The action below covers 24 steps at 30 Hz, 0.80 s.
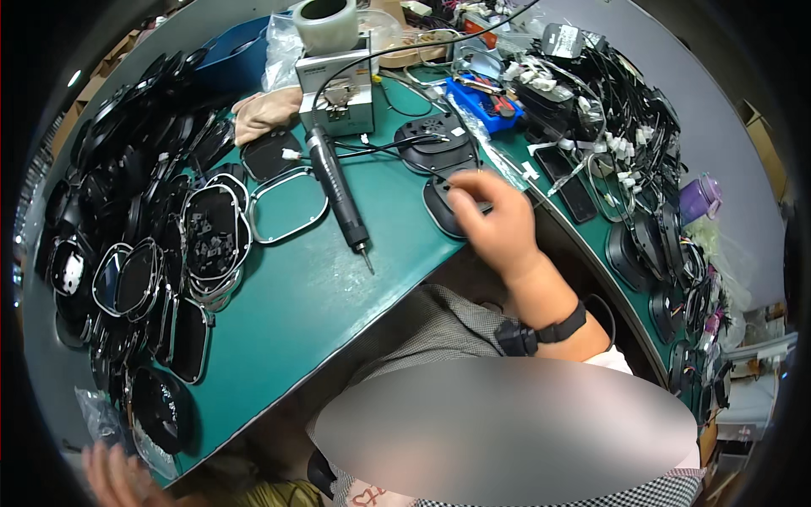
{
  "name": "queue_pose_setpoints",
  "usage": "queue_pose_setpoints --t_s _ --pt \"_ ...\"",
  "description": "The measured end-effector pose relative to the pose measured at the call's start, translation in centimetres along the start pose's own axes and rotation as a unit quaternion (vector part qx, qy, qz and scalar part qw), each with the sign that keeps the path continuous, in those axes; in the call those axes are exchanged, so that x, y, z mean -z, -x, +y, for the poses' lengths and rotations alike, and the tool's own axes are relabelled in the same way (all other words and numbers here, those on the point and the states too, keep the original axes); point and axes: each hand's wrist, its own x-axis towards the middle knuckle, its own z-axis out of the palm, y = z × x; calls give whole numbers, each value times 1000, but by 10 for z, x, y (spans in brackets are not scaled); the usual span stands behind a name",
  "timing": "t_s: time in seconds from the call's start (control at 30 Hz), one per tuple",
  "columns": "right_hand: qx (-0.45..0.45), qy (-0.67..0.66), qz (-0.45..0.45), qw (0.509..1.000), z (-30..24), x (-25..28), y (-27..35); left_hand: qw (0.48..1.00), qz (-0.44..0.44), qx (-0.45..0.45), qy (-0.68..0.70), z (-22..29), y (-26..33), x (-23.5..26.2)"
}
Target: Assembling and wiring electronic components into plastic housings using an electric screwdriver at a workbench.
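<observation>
Across the head view's smooth green bench (262,338), the right hand (497,218) curls over a rounded black plastic housing (438,205) near the edge; whether it grips, I cannot tell. The blurred left hand (117,475), fingers spread open, is near crinkled clear plastic (99,414). A cylindrical black screwdriver (338,190) lies between.

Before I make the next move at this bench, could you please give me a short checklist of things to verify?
1. Screwdriver free of both hands: ok.
2. Right hand gripping the black casing: cannot tell; the fingers overlap it, but contact is unclear.
3. Left hand holding nothing: cannot tell; it is blurred at the lower left.
4. Hand tools in the blue tray: ok.
5. Left side uncluttered: not ok; black parts are heaped there.
</observation>
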Motion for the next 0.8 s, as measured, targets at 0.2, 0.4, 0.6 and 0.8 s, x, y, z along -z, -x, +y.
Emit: queue_pose_setpoints --t_s 0.2,0.4,0.6,0.8 --pt "-113 380 -36 917 43 3 -31 957 -68 84 268 98 -29 -61" --pt "-98 294 31 950 58 -20 -34 918 -69 59 387 141 -45 -83" --pt "-57 125 152 979 69 -13 -31 908 -85 80 401 137 -41 -91" --pt "-11 -147 123 981 -15 -25 -22 815 -113 152 548 155 -43 -102"
